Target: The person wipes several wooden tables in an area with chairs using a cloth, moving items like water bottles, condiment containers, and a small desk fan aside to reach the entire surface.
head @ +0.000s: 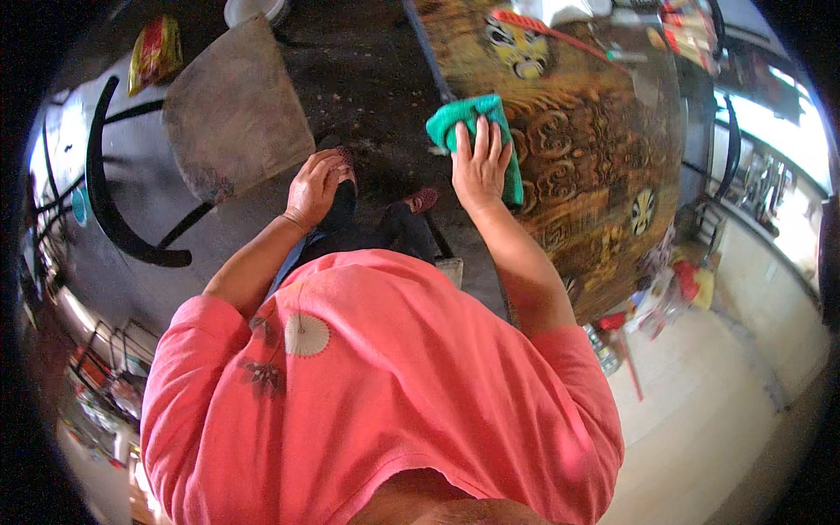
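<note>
My right hand (482, 164) lies flat over a folded green cloth (514, 172), its fingers spread on top and pressing it at the left edge of a table with a carved-pattern, mask-decorated top (571, 243). Part of the cloth reaches past that edge. My left hand (315, 187) hangs near my knee, its fingers slightly curled, with no object seen in it; its palm is hidden. Just beyond it is the corner of a chair's square seat (239, 118).
A red fly swatter (525, 21) lies on the table's far part, near a yellow mask picture. The chair's curved black backrest (98, 190) is at the left. A yellow and red packet (155, 56) stands behind the seat. Bags (663, 295) are beside the table at the right.
</note>
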`<action>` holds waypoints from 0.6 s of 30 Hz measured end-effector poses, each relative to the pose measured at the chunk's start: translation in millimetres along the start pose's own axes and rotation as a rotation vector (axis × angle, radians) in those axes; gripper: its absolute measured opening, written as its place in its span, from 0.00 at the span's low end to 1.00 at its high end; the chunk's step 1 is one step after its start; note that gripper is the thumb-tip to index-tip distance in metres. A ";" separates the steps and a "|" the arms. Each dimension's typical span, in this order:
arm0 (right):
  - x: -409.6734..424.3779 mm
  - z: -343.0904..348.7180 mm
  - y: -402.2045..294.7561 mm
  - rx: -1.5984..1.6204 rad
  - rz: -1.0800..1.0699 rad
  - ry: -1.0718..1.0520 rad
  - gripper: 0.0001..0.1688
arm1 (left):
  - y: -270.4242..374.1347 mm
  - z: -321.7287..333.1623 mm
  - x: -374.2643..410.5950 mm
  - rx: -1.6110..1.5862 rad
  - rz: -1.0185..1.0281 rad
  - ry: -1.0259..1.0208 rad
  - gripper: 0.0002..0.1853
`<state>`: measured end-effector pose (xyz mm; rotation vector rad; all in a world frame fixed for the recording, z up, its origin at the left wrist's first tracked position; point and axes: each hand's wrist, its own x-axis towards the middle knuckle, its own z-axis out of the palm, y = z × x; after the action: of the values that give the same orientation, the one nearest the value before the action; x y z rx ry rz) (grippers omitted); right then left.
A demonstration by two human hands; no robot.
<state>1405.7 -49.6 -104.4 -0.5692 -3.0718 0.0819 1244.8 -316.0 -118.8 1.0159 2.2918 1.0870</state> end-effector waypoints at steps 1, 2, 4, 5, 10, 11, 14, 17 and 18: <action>27.6 2.2 -5.5 -0.035 -0.027 0.003 0.30 | -8.0 -8.3 -3.3 -0.011 -0.043 0.034 0.11; 55.0 2.3 -11.9 -0.056 -0.042 0.008 0.30 | -14.7 -15.0 -7.1 0.009 -0.110 0.059 0.11; 102.9 6.4 -18.2 -0.117 -0.083 0.008 0.32 | -30.9 -15.9 -21.1 0.005 -0.183 0.131 0.11; 119.9 10.5 -19.0 -0.146 -0.104 0.023 0.32 | -38.3 -15.8 -26.2 0.001 -0.212 0.163 0.11; 180.9 23.6 -32.2 -0.266 -0.153 0.033 0.33 | -63.0 -31.8 -66.9 -0.002 -0.427 0.310 0.11; 197.3 23.0 -37.0 -0.273 -0.154 0.008 0.33 | -67.5 -32.9 -76.1 -0.014 -0.469 0.318 0.11; 257.2 20.1 -48.3 -0.247 -0.131 0.024 0.36 | -80.5 -34.4 -98.2 -0.016 -0.535 0.326 0.11; 281.0 15.0 -48.7 -0.232 -0.096 0.028 0.39 | -89.4 -42.6 -110.8 0.023 -0.545 0.296 0.11; 277.8 16.1 -48.3 -0.259 -0.108 0.059 0.37 | -91.1 -43.9 -117.1 0.026 -0.601 0.293 0.11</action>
<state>1128.6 4.1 -116.0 -0.4025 -3.0675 -0.3328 1254.0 -465.4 -157.8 0.1365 2.5861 0.9862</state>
